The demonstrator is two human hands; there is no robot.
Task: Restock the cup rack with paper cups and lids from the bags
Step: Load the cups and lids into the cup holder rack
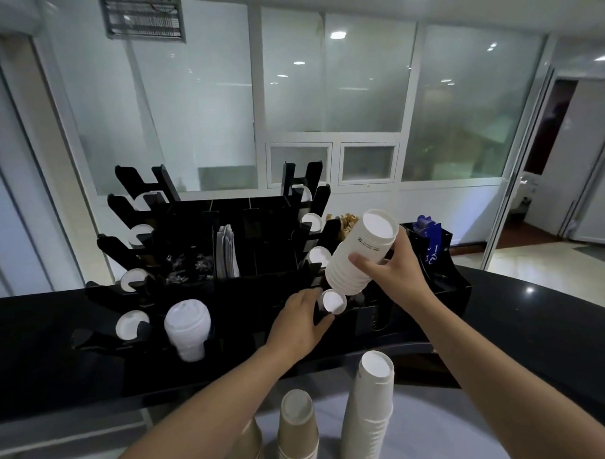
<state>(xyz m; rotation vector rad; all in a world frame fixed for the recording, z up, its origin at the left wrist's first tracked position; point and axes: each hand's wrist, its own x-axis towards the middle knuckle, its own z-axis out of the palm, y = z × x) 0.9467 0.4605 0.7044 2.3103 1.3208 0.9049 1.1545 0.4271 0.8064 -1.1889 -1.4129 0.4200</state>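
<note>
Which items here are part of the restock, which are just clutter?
Job: cup rack; white cup stack held by right hand; left hand at rack; spare white stack; brown stacks; lids.
Clutter: napkins; stirrers; blue packets.

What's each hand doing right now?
Left hand: fingers at a small white cup in the black rack; grip cannot be told.
Right hand: holding a white cup stack.

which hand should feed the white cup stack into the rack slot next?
Right hand: it already grips the white paper cup stack, tilted just above the black rack's right-side slot. Left hand rests on the rack by a small white cup.
</note>
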